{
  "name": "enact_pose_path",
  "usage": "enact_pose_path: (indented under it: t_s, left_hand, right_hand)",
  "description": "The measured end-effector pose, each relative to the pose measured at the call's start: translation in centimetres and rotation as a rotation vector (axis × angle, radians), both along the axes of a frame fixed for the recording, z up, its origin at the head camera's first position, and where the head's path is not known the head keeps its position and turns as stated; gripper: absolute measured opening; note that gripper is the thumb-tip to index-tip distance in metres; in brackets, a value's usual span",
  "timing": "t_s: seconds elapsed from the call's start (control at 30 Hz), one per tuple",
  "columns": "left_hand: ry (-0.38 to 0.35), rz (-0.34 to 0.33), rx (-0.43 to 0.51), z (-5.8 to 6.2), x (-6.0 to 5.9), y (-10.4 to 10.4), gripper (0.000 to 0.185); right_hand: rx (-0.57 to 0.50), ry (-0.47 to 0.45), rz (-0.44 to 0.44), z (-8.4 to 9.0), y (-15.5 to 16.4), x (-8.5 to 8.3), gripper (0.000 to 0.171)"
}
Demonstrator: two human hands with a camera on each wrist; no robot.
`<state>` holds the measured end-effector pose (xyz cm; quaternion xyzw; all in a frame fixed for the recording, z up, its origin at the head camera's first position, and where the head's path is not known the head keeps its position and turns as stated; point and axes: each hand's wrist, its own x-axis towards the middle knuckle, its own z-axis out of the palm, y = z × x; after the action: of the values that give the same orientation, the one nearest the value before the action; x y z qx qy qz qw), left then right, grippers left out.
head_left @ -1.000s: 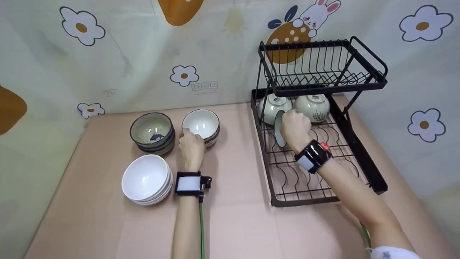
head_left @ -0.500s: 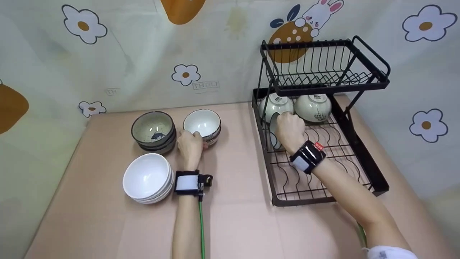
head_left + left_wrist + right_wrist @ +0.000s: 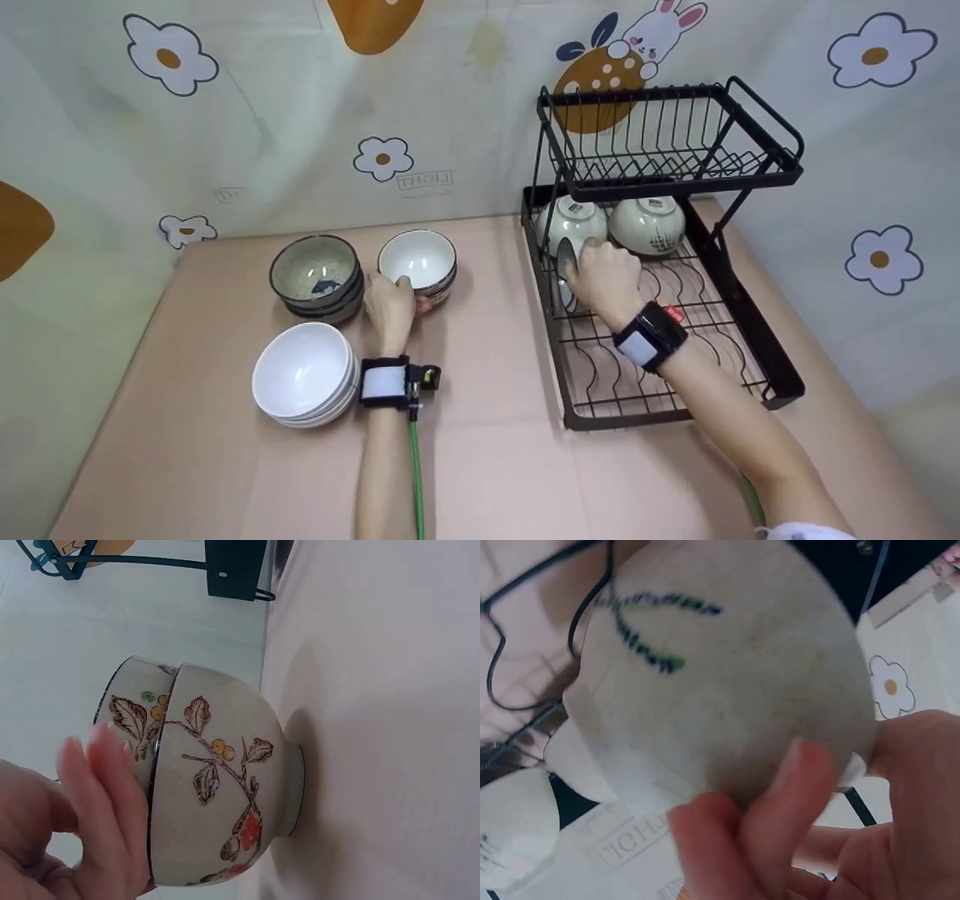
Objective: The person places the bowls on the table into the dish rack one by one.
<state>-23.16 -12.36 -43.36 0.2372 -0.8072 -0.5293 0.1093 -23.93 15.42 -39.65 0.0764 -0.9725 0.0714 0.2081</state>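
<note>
My right hand grips a pale bowl over the lower tier of the black dish rack. It is held on edge, just in front of an upside-down bowl. The right wrist view shows dark and green sprigs painted on its side, with fingers and thumb around it. On the table, my left hand is at the near left rim of a nested stack of leaf-patterned bowls. Its fingers lie against the outside of the upper bowl, with the thumb at the rim.
A second upside-down bowl stands at the back of the lower tier, beneath the upper rack. Left of my left hand are stacked dark-rimmed bowls and stacked white bowls. A patterned curtain hangs behind the table.
My right hand has shifted slightly left with its bowl, whose tilt has changed. My left hand has drawn back a little, and its fingers now show below the rim of the stack.
</note>
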Motion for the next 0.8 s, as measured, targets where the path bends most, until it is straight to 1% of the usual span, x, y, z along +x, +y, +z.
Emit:
enact_pose_path:
  t_s: [0.1, 0.2, 0.27, 0.37, 0.43, 0.47, 0.53, 0.6, 0.63, 0.73, 0.8]
  left_hand:
    - [-0.005, 0.004, -0.024, 0.0, 0.0, -0.1, 0.041]
    - [-0.023, 0.013, -0.096, 0.0, 0.0, -0.2, 0.040]
    - [-0.009, 0.015, -0.103, 0.0, 0.0, -0.2, 0.037]
    - [0.030, 0.017, -0.048, -0.2, 0.0, -0.2, 0.034]
    - [0.052, 0.012, 0.002, -0.4, 0.1, -0.2, 0.034]
    - [0.059, 0.010, 0.022, -0.4, 0.1, -0.2, 0.034]
    - [0.062, 0.009, 0.026, -0.4, 0.1, -0.3, 0.034]
    - [0.057, 0.010, -0.001, -0.4, 0.1, -0.3, 0.033]
    - [0.054, 0.011, -0.017, -0.4, 0.1, -0.4, 0.033]
    - [0.049, 0.019, -0.071, -0.2, 0.1, -0.4, 0.033]
    - [0.050, 0.021, -0.087, 0.0, 0.2, -0.4, 0.034]
  right_hand:
    - [0.016, -0.031, -0.010, 0.1, 0.0, 0.3, 0.041]
    - [0.026, -0.051, -0.012, 0.2, 0.1, 0.4, 0.046]
    - [0.042, -0.082, -0.021, 0.3, 0.2, 0.5, 0.052]
    - [0.060, -0.101, -0.028, 0.5, 0.3, 1.1, 0.057]
    - [0.062, -0.075, -0.012, 0.5, 0.2, 2.0, 0.053]
    - [0.060, -0.053, 0.004, 0.5, 0.1, 2.5, 0.049]
    - [0.046, -0.003, 0.053, 0.4, -0.2, 3.7, 0.040]
    - [0.027, 0.033, 0.127, 0.3, -0.7, 4.9, 0.033]
    - [0.016, 0.029, 0.168, 0.2, -1.0, 5.4, 0.030]
    - [-0.037, -0.082, 0.284, 0.1, -1.7, 6.5, 0.026]
    - [-0.048, -0.178, 0.330, -0.1, -2.1, 7.0, 0.029]
